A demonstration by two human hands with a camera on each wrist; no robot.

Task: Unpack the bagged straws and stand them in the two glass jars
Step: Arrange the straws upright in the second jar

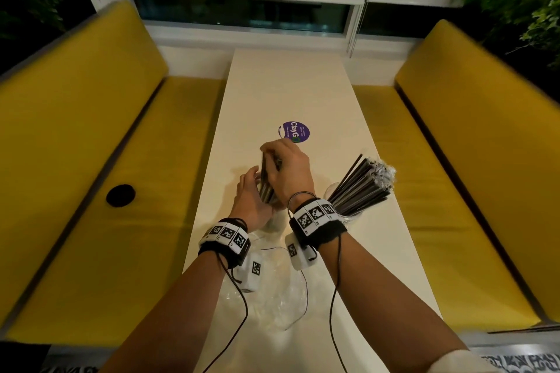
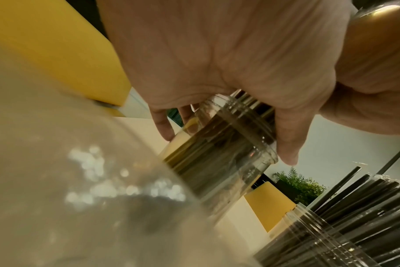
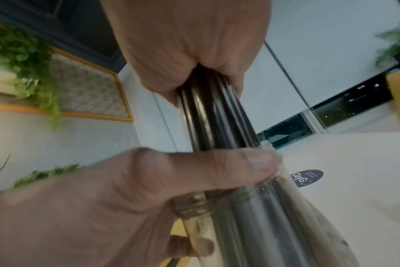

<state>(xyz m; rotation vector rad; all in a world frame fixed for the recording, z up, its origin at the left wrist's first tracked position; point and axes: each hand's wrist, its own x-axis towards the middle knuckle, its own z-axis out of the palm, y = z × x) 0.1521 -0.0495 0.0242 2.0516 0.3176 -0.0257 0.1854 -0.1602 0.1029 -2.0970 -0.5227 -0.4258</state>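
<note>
Nearest you, a crumpled clear plastic bag (image 1: 274, 291) lies on the counter (image 1: 291, 88) between your forearms. Beyond it, your left hand (image 1: 251, 200) curls around the rim of the left glass jar (image 2: 219, 153), thumb across its mouth. Your right hand (image 1: 288, 169) grips a bundle of dark straws (image 3: 217, 115) standing in that jar. To the right, the second jar (image 1: 348, 215) holds straws (image 1: 360, 185) leaning right. Farther off is a purple sticker (image 1: 295, 132).

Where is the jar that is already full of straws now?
In the head view the full jar stands on the table just right of the right hand, its straws leaning toward the right bench.
</note>
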